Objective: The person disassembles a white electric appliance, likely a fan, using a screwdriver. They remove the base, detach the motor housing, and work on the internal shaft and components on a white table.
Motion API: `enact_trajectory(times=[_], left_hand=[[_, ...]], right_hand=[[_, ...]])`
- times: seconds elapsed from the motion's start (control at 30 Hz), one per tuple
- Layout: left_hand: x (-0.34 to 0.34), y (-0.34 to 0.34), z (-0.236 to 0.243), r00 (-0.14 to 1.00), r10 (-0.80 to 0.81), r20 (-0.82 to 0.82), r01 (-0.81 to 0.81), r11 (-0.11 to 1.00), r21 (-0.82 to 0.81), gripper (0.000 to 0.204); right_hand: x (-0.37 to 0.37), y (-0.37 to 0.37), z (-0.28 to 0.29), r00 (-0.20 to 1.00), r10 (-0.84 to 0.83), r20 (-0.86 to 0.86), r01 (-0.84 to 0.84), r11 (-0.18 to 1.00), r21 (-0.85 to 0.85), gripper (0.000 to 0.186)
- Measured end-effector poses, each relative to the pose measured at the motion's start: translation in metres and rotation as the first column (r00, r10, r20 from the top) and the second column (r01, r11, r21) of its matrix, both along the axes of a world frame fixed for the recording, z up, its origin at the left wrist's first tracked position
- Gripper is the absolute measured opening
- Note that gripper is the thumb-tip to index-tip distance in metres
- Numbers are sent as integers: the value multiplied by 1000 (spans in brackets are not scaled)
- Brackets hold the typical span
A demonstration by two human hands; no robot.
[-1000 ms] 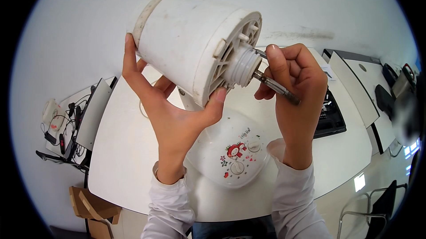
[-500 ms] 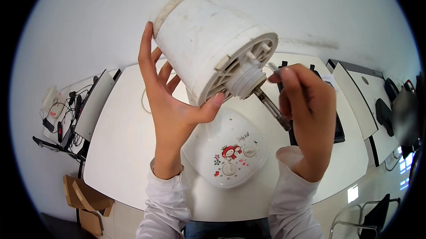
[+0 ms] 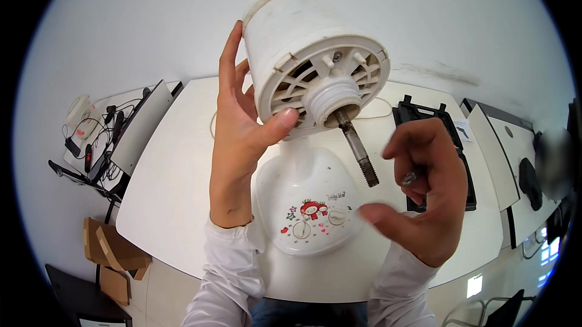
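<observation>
My left hand [image 3: 236, 139] is closed round the scuffed white cylindrical motor housing [image 3: 303, 17], its thumb on the grilled end face. From the threaded collar there, a worn metal shaft [image 3: 357, 152] points down, threaded at the tip. My right hand [image 3: 424, 193] is right of the shaft, clear of it, fingers curled round a small grey metal piece [image 3: 410, 178], mostly hidden and unclear in shape; its thumb is apart. Below, a white fan base [image 3: 285, 181] with knobs and cartoon decals lies on the table.
A black tool case [image 3: 423, 108] is at the table's [image 3: 163, 218] back right, partly behind my right hand. A side desk [image 3: 133, 136] with tangled cables is left, another desk [image 3: 497, 163] right. Cardboard [image 3: 109, 242] is at lower left, a chair [image 3: 506, 309] at lower right.
The housing has swung right and toward me, showing more of its end face and the shaft pointing downward. My right hand has moved down and away from the collar, its thumb lifting apart.
</observation>
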State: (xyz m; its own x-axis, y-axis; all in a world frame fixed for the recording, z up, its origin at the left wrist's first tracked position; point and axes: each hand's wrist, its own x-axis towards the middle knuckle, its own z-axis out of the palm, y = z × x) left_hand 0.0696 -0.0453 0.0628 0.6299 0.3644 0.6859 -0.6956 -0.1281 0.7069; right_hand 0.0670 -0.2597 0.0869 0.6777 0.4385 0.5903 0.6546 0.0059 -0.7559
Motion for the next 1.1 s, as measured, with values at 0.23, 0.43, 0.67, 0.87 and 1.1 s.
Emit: enact_trajectory(times=[0.23, 0.43, 0.67, 0.87, 1.1], left_hand=[[-6, -2, 2, 1000, -25, -13, 25, 999, -40, 117], [-7, 13, -3, 997, 46, -60, -37, 990, 138, 127], [-9, 23, -7, 976, 112, -187, -17, 895, 447, 138], [-14, 8, -3, 919, 120, -374, 62, 895, 441, 117], [-12, 2, -8, 927, 137, -349, 99, 808, 580, 53]], right_hand=[[9, 25, -16, 739, -325, 590, 231, 945, 231, 42], [8, 29, -18, 614, -460, 642, 314, 888, 336, 40], [12, 23, -21, 554, -491, 672, 330, 871, 364, 36], [-6, 16, -15, 532, -525, 664, 398, 847, 352, 33], [-5, 14, -15, 539, -537, 649, 411, 840, 355, 29]])
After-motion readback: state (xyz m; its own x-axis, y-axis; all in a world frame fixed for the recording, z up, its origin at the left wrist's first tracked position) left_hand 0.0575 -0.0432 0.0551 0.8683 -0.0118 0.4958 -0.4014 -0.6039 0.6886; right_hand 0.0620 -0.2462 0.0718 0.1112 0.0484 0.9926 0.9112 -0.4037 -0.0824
